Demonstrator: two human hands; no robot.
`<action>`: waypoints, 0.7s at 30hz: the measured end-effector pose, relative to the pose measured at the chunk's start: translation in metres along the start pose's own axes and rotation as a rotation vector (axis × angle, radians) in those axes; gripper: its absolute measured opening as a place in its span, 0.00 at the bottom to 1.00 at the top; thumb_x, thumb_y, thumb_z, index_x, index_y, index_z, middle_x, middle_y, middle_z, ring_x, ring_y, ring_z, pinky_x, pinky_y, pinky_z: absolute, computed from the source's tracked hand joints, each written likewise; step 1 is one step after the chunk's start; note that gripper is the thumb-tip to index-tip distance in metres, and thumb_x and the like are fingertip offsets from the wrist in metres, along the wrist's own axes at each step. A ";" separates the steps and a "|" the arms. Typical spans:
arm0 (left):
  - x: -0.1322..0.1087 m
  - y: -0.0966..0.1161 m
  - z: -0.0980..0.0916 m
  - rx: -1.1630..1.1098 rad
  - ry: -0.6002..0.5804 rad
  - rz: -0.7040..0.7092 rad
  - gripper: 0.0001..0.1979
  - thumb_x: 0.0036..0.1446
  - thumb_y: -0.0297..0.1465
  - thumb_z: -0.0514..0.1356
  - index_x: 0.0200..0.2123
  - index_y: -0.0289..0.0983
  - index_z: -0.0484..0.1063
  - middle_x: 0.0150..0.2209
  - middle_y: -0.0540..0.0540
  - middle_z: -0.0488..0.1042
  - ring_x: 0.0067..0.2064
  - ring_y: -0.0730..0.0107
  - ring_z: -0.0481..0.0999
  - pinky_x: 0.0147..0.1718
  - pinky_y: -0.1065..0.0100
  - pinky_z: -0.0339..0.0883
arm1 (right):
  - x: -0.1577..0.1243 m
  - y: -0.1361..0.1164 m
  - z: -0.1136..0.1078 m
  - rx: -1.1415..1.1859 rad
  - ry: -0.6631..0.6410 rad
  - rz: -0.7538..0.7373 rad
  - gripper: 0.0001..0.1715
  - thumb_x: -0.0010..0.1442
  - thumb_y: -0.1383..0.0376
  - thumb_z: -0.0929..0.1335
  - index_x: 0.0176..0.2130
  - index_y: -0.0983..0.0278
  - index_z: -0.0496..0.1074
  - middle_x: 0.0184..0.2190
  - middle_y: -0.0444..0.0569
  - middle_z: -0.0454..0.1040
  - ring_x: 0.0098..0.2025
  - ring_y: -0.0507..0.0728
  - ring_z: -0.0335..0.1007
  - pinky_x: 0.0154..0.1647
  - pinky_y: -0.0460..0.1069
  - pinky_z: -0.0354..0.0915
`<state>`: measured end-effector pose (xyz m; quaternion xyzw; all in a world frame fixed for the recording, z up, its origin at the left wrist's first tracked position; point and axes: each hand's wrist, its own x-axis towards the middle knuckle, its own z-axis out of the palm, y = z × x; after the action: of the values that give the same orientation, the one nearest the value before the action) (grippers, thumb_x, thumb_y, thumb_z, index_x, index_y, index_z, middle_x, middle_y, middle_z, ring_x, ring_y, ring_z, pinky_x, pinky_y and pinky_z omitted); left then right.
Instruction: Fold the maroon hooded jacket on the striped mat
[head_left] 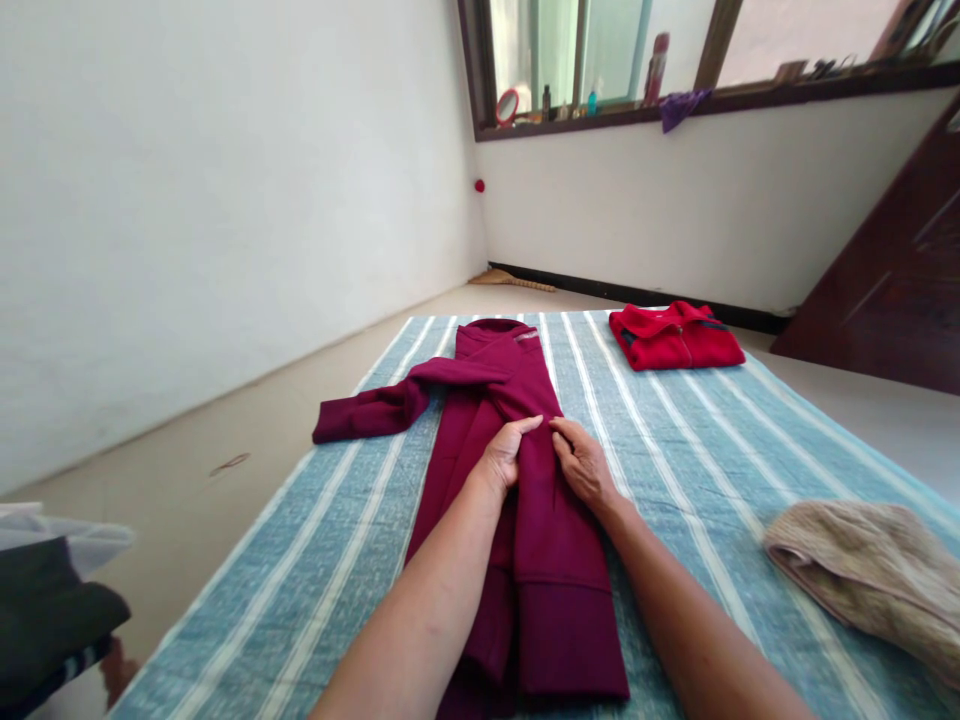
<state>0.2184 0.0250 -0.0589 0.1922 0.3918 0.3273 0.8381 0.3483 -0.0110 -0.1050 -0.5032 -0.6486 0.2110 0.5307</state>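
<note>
Pressing flat on a folded maroon fleece sweatshirt (536, 590) atop a blue-and-white striped cloth mat (697, 500): open left hand (502, 458) and open right hand (583, 465), neither grip closed. Risk: folds or the loose crossed sleeve (375, 408) shifting under dragging palms.

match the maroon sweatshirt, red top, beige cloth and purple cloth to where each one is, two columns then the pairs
Things
1. maroon sweatshirt
2. red fleece top
3. beige knit cloth
4. purple cloth

Places
A. hanging from the window ledge
B. right side of the blue striped mat
C. under the left hand and right hand
D. far end of the blue striped mat

Pairs: 1-C, 2-D, 3-B, 4-A
</note>
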 end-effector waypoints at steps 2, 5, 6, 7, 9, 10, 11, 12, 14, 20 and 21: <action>-0.001 0.001 0.001 0.007 0.001 -0.011 0.13 0.55 0.31 0.60 0.41 0.29 0.74 0.30 0.40 0.80 0.30 0.58 0.80 0.38 0.61 0.73 | -0.001 0.001 -0.001 0.008 0.030 0.023 0.19 0.62 0.60 0.58 0.47 0.63 0.71 0.47 0.53 0.74 0.49 0.58 0.70 0.54 0.56 0.63; -0.002 0.002 0.001 0.012 0.001 -0.011 0.14 0.55 0.33 0.60 0.41 0.29 0.75 0.30 0.39 0.80 0.31 0.58 0.80 0.39 0.61 0.73 | -0.001 0.001 -0.004 0.011 0.069 0.049 0.20 0.63 0.58 0.58 0.46 0.64 0.71 0.46 0.53 0.74 0.48 0.58 0.71 0.52 0.55 0.65; -0.003 0.002 0.001 0.013 0.002 -0.008 0.14 0.55 0.33 0.60 0.41 0.29 0.75 0.30 0.39 0.80 0.31 0.58 0.80 0.39 0.61 0.73 | 0.000 0.000 -0.004 0.010 0.078 0.053 0.21 0.63 0.58 0.58 0.46 0.65 0.71 0.45 0.53 0.75 0.47 0.58 0.71 0.51 0.55 0.65; -0.003 0.002 0.001 0.014 0.004 -0.005 0.14 0.55 0.33 0.60 0.41 0.29 0.75 0.30 0.39 0.80 0.31 0.58 0.80 0.39 0.62 0.73 | 0.000 0.000 -0.005 0.008 0.084 0.054 0.21 0.63 0.58 0.58 0.46 0.65 0.71 0.45 0.54 0.75 0.47 0.58 0.71 0.51 0.55 0.65; -0.003 0.002 0.001 0.017 0.009 -0.001 0.14 0.56 0.33 0.59 0.41 0.29 0.74 0.30 0.40 0.80 0.31 0.58 0.80 0.39 0.62 0.73 | 0.000 -0.001 -0.005 0.000 0.086 0.046 0.21 0.63 0.58 0.58 0.46 0.66 0.71 0.45 0.54 0.74 0.47 0.58 0.71 0.52 0.55 0.65; -0.002 0.002 0.001 0.019 0.012 0.000 0.14 0.56 0.34 0.59 0.41 0.29 0.74 0.30 0.40 0.80 0.31 0.58 0.80 0.39 0.62 0.73 | 0.000 -0.001 -0.004 -0.006 0.080 0.038 0.21 0.63 0.58 0.58 0.47 0.66 0.71 0.45 0.55 0.74 0.48 0.58 0.70 0.52 0.54 0.64; -0.002 0.002 0.001 0.022 0.016 -0.002 0.15 0.56 0.34 0.59 0.41 0.29 0.74 0.31 0.40 0.80 0.31 0.58 0.80 0.39 0.61 0.73 | 0.000 -0.001 -0.004 -0.013 0.070 0.029 0.21 0.64 0.59 0.58 0.47 0.66 0.71 0.46 0.54 0.74 0.48 0.58 0.70 0.53 0.54 0.64; -0.001 0.002 0.001 0.025 0.021 -0.004 0.15 0.56 0.34 0.59 0.42 0.29 0.74 0.31 0.40 0.80 0.31 0.58 0.80 0.38 0.61 0.73 | -0.001 -0.001 -0.003 -0.022 0.056 0.018 0.20 0.64 0.59 0.58 0.47 0.65 0.70 0.47 0.54 0.74 0.49 0.57 0.69 0.54 0.54 0.63; 0.001 0.002 0.001 0.035 0.035 -0.009 0.15 0.55 0.34 0.59 0.41 0.29 0.74 0.30 0.40 0.80 0.30 0.58 0.80 0.38 0.60 0.74 | -0.001 0.000 -0.001 -0.047 0.020 0.001 0.20 0.64 0.60 0.58 0.48 0.64 0.70 0.48 0.54 0.73 0.51 0.57 0.68 0.55 0.54 0.62; 0.001 0.005 -0.002 0.092 0.121 0.005 0.10 0.54 0.30 0.59 0.37 0.30 0.74 0.26 0.42 0.79 0.25 0.60 0.79 0.34 0.61 0.74 | 0.000 0.007 0.002 -0.175 -0.093 -0.003 0.22 0.65 0.59 0.57 0.51 0.66 0.69 0.51 0.56 0.71 0.55 0.58 0.65 0.57 0.54 0.60; -0.001 0.005 -0.003 0.106 0.134 0.015 0.09 0.54 0.29 0.59 0.37 0.31 0.74 0.25 0.43 0.79 0.25 0.61 0.79 0.34 0.62 0.74 | 0.000 0.007 0.002 -0.200 -0.111 -0.002 0.22 0.65 0.58 0.57 0.51 0.65 0.69 0.51 0.56 0.70 0.55 0.59 0.65 0.58 0.54 0.59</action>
<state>0.2138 0.0278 -0.0570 0.2166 0.4625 0.3246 0.7962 0.3498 -0.0076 -0.1115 -0.5403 -0.6954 0.1722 0.4414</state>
